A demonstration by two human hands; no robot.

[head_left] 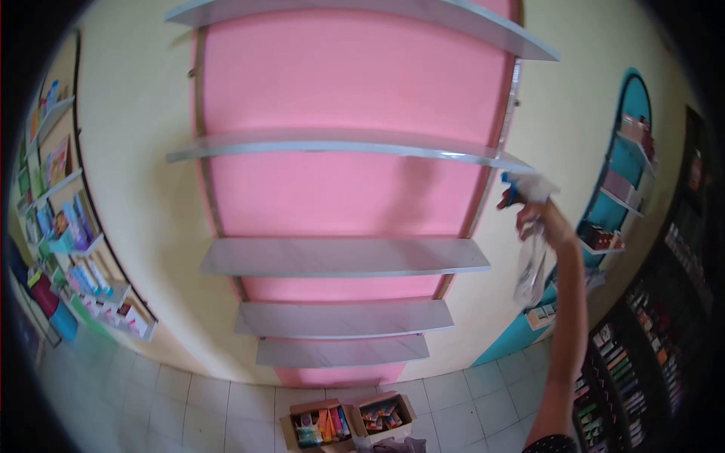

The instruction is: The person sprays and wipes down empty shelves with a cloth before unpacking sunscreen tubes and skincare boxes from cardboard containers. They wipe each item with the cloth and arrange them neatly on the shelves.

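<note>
My right hand [550, 220] is raised at the right, with its fingers wrapped round the neck of a clear spray bottle [531, 275]. The bottle's body hangs below the hand. Its pale spray head with a blue part at the front points left, just under the right end of a grey marbled shelf [340, 142]. Further shelves, one above [362, 9] and several below, are fixed across a pink wall panel [317, 196]; nothing stands on the surfaces I can see. My left hand is out of the picture.
Two cardboard boxes [287, 434] with colourful packets sit on the tiled floor [208, 400], beside a grey bundle [396, 445]. Stocked shelves [79, 215] line the left wall. A teal arched niche [627, 158] and a dark product rack [642, 340] stand at the right.
</note>
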